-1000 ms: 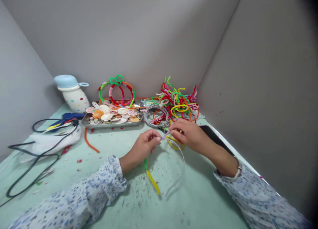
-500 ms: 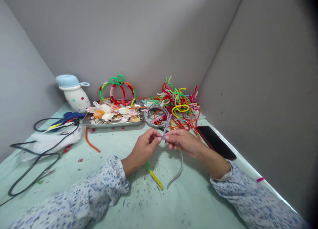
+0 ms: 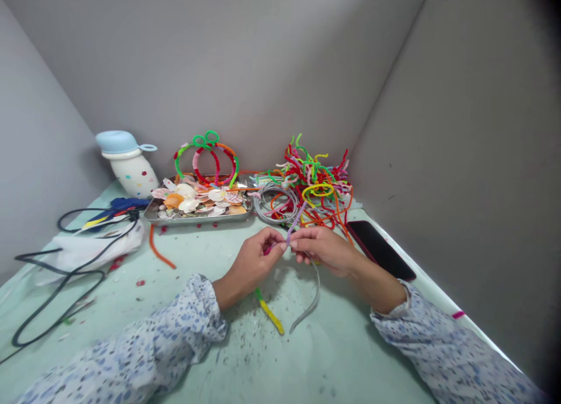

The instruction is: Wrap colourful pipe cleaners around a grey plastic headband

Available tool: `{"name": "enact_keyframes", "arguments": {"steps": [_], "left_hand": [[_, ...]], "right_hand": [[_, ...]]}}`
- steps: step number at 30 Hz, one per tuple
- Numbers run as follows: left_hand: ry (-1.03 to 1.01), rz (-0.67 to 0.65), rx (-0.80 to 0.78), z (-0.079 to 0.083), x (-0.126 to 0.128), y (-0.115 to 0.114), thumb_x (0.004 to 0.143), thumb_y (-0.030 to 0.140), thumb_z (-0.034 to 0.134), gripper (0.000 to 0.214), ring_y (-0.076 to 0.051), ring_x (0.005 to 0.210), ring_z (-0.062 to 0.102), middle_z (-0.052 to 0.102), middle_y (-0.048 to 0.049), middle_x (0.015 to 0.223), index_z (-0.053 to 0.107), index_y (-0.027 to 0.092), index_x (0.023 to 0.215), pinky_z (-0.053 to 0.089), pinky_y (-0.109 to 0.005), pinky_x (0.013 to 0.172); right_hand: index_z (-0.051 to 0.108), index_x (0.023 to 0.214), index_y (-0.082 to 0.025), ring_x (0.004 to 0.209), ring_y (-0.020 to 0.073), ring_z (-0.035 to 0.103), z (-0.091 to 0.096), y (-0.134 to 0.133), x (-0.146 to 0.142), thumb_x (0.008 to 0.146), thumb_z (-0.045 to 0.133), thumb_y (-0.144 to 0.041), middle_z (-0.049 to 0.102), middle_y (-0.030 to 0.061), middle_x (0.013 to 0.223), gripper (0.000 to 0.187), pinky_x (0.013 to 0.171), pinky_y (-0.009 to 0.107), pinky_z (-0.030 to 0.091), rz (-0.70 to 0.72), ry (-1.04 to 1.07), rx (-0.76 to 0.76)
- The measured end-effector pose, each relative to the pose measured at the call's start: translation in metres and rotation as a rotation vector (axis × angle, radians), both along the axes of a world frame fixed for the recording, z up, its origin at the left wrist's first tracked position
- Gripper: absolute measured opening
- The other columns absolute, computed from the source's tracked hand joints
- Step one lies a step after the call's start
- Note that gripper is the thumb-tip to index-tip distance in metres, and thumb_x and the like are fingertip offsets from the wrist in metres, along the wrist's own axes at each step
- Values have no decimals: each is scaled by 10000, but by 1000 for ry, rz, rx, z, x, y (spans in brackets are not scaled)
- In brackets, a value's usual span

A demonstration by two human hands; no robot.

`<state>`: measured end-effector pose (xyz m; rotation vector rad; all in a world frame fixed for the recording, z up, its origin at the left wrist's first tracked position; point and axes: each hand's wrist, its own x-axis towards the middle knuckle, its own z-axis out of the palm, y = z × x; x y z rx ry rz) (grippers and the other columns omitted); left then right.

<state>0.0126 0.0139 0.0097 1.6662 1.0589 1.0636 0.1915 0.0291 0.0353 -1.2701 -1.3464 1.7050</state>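
Observation:
My left hand (image 3: 255,259) is closed on a thin curved headband, its fingertips pinched near the middle. Its yellow and green wrapped end (image 3: 272,319) hangs below that hand, while the bare grey end (image 3: 314,301) curves down on the other side. A purple pipe cleaner (image 3: 297,220) stands up from between the fingertips. My right hand (image 3: 323,249) pinches this pipe cleaner where it meets the band, close against the left fingertips. A bit of magenta shows at the left fingers. The palms hide the rest of the band.
Behind the hands lie a metal tray (image 3: 197,220) of shells with wrapped hoops, a coil of grey wire (image 3: 267,220) and a heap of pipe cleaners (image 3: 319,173). A phone (image 3: 385,252) is at right; a bottle (image 3: 134,173) and black cable (image 3: 65,269) are at left.
Both hands keep their pinch with only small finger shifts. The hanging ends of the band have swung slightly left, and magenta now shows at the left fingers.

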Motion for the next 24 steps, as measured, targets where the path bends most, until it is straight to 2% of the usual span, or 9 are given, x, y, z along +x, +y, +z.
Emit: {"name": "enact_keyframes", "arguments": {"steps": [14,24], "left_hand": [[33,7,7,-1,-1,1,820,324,506,175,-111,607,428,523,16,677,571,162,807,337,-213,560],[47,-2,7,0,-1,1,833,309,487,164,-108,607,417,506,24,675,565,167,810,327,-214,556]], "right_hand": [[661,800,-147,510,79,547,1,-1,1,667,689,-256,631,-16,583,173,506,202,406,39,-24,84],[663,837,-156,530,91,551,-2,0,3,699,673,-287,630,-10,606,191,500,207,377,65,-128,176]]}}
